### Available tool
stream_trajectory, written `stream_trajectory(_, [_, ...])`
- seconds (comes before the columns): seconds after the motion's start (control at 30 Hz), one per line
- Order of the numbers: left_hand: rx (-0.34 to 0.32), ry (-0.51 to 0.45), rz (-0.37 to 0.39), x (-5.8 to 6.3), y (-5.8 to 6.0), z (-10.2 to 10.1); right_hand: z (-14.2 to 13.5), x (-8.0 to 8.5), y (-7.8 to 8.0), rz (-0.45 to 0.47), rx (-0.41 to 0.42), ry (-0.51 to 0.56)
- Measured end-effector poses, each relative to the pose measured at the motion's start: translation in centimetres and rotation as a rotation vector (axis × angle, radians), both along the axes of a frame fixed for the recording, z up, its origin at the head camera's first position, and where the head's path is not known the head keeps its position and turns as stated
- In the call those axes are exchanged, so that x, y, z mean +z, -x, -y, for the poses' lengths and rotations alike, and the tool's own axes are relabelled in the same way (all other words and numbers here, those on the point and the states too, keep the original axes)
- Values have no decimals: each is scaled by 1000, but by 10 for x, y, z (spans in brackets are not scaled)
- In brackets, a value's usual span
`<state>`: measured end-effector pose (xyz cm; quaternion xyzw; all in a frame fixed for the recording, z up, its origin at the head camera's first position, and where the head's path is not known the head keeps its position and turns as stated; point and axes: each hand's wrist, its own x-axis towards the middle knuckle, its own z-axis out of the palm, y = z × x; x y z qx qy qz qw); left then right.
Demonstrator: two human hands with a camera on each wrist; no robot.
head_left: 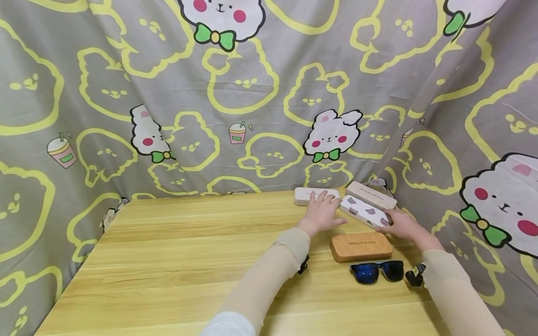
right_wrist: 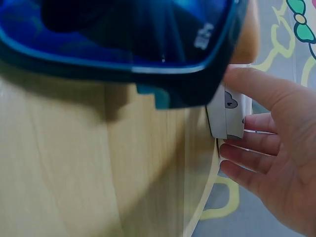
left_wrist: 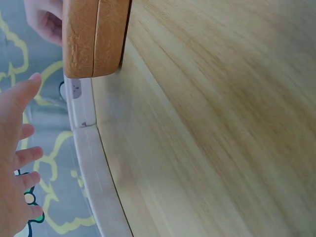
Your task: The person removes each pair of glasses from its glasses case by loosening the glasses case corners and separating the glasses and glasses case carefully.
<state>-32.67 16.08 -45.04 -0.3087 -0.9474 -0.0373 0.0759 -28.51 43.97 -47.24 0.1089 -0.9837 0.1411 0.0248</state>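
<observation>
My left hand reaches over a pale glasses case near the table's back edge, fingers spread across its right part. In the left wrist view those fingers are apart and fairly straight. A white glasses case with brown bear prints lies slantwise to the right. My right hand holds its right end, thumb on the near side. The right wrist view shows the fingers around the end of the printed case. Behind it lies a beige glasses case.
A brown glasses case lies in front of the printed one. Nearer still are dark sunglasses with blue lenses, which loom large in the right wrist view. A patterned curtain hangs behind and beside the wooden table.
</observation>
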Motion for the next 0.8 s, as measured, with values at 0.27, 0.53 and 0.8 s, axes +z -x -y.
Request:
stream_trajectory(0.27, [-12,46,-23,0,3,-5,1,2,-1,15,-27,-6])
stream_trajectory(0.53, [-24,84,-37,5,10,-9,0,3,-1,-41,-55,-19])
stream_trajectory(0.8, [-49,116,-20,8,12,-18,-4,-2,-5,-120,-64,12])
